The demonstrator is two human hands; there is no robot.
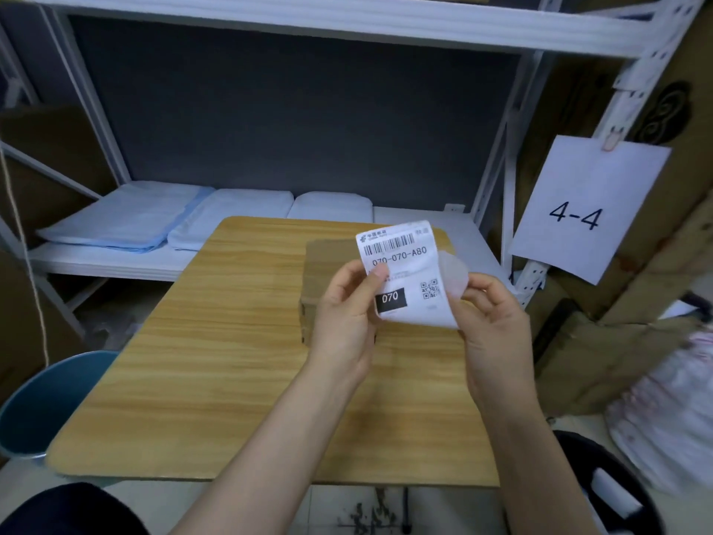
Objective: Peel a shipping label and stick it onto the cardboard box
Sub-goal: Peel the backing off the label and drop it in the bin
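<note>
A white shipping label with a barcode, "070-070-A80", a QR code and a black "070" block is held upright above the wooden table. My left hand pinches its left edge, thumb on the front. My right hand pinches the translucent backing sheet, which is curled away from the label's right edge. Behind and below both hands a brown cardboard box sits on the table, largely hidden by the hands and label.
Behind the table a white metal rack holds folded light-blue and white cloths. A paper sign "4-4" hangs at right. A blue bin stands at the table's left. Cardboard and bags are piled at right.
</note>
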